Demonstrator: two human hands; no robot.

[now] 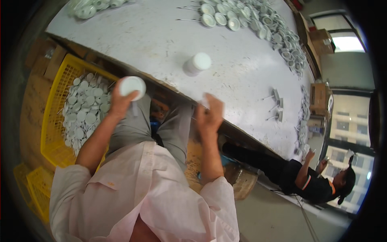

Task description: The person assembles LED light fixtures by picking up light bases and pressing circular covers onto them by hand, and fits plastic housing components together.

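Note:
My left hand (118, 101) is closed round a white round disc-shaped part (133, 85), above my lap near the table's edge. Its pale underside and any pieces below it are mostly hidden. Blurred by motion, my right hand (210, 115) is at the near edge of the white table (161, 48); a small whitish patch shows by its fingers, but I cannot make out what it is. On the table, beyond my right hand, stands a white round stack or cylinder (201, 61). Several flat white discs on thin stems (278, 105) lie further right.
A large heap of white round parts (264, 24) spreads along the table's far and right edges. Wrapped white parts (90, 7) lie at the far left. Beside my left arm, a yellow basket (47, 129) holds many white discs. Another person (318, 183) works at the right.

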